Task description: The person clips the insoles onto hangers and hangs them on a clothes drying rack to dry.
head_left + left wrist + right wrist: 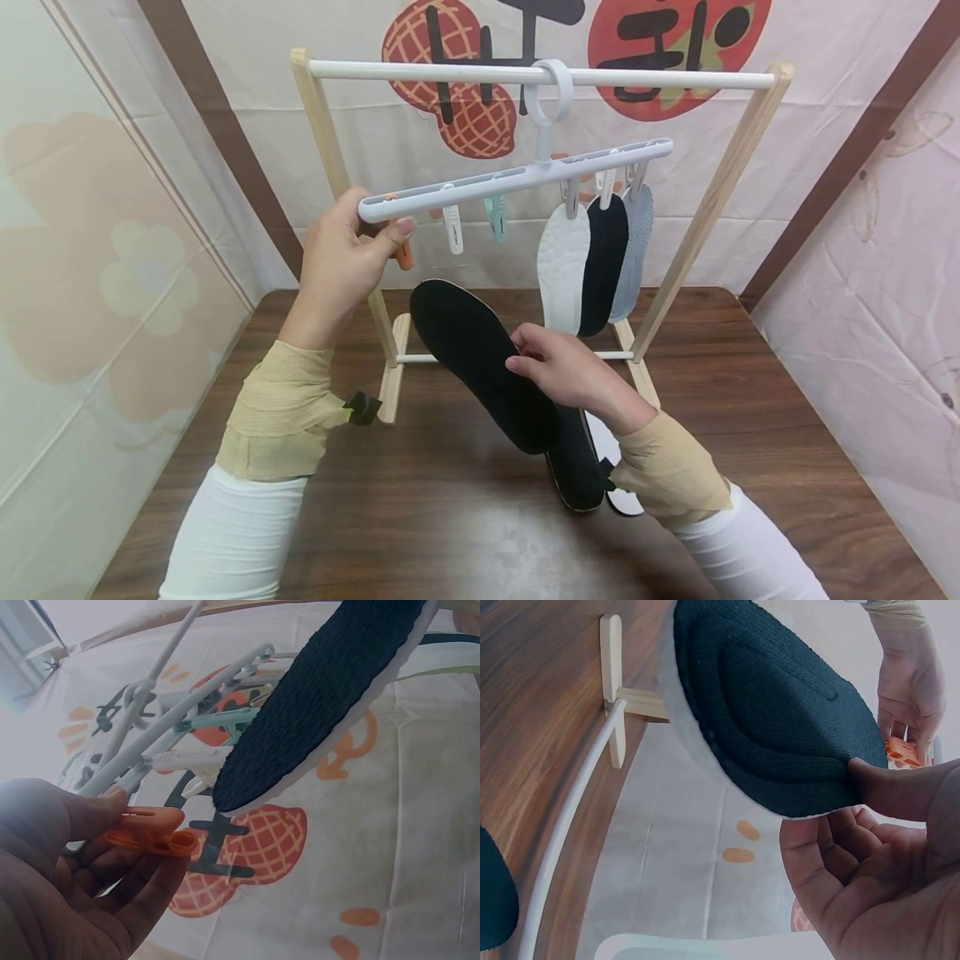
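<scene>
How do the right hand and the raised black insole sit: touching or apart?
Touching. The right wrist view shows the right hand pinching the raised black insole, thumb on its dark face.

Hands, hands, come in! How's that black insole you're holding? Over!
Left hand pinching orange clip. Right hand gripping black insole, not clipped. Nothing seen in the way between insole and clip. Over.

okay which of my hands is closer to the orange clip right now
Left. Your left hand pinches the orange clip at the left end of the hanger; your right hand is apart from it, lower and farther right, holding a black insole.
</scene>
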`<state>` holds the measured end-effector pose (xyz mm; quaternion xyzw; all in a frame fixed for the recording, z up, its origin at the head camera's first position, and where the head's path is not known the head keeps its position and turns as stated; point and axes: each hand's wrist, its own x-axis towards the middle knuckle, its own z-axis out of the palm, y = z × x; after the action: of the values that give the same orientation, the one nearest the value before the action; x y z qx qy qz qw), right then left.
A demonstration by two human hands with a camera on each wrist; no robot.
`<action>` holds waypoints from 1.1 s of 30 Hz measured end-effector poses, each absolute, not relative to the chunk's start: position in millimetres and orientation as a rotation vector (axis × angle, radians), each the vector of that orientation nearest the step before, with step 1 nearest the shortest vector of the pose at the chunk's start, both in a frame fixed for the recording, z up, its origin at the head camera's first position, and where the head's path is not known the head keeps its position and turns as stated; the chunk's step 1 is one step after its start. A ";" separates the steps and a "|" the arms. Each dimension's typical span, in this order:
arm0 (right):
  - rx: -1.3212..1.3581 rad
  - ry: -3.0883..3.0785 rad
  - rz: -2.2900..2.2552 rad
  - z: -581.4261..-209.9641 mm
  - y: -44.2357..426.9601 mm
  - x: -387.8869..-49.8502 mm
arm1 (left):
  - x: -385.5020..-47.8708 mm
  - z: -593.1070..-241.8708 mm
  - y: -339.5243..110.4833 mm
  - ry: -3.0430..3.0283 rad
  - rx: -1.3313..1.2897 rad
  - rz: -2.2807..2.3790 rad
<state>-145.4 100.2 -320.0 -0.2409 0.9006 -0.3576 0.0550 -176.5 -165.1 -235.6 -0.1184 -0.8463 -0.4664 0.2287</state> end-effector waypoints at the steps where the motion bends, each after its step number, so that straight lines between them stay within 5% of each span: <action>1: -0.727 2.729 -1.092 -320.1 99.3 -145.9 | -176.6 -235.7 -165.3 -2.333 -0.325 -1.281; 33: -0.670 2.624 -1.259 -320.1 83.1 -152.8 | -176.7 -235.3 -166.0 -2.340 -0.338 -1.247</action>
<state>-152.8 83.1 -320.1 -0.2238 0.8759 -0.4203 0.0774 -176.7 -166.0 -235.3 -0.1231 -0.8515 -0.4539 0.2320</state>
